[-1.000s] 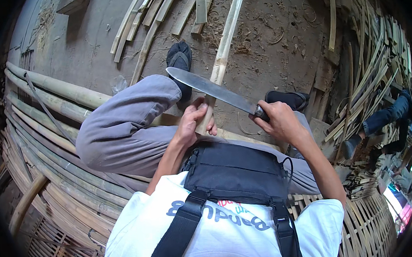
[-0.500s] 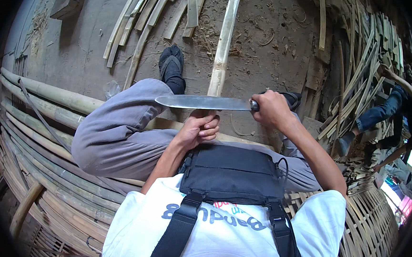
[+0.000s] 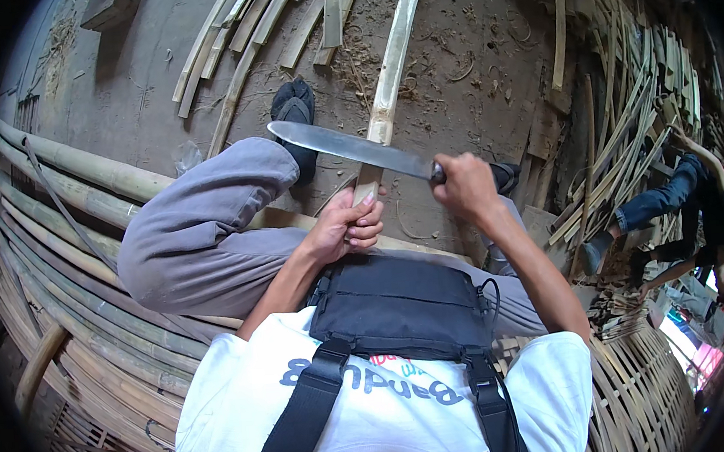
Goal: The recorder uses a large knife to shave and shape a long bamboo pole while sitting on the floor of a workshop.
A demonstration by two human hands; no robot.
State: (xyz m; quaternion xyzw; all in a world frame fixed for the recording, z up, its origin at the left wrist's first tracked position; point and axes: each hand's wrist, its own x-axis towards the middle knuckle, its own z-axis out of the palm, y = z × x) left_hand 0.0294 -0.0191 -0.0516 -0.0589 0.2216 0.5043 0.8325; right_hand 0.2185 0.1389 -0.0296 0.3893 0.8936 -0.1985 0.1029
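Note:
My left hand (image 3: 349, 225) is closed round the near end of a long split bamboo strip (image 3: 388, 94), its thumb lying along the top. The strip runs away from me over the floor toward the far edge of the view. In my right hand (image 3: 467, 187) is the dark handle of a large knife (image 3: 348, 147) with a broad, rounded-tip blade. The blade lies crosswise over the strip, just beyond my left hand, its tip pointing left. A thin sliver (image 3: 334, 193) stands out beside the strip near my left fingers.
Several bamboo strips (image 3: 243, 91) lie on the floor ahead. Long bamboo poles (image 3: 81, 166) are stacked at my left. A heap of thin strips (image 3: 624, 132) is at the right, where another person's leg (image 3: 659, 205) shows. A woven basket (image 3: 641, 379) stands at the lower right.
The knife has moved away from me along the strip and tilted, its tip now farther out than its handle. More of the strip's near end shows above my left hand.

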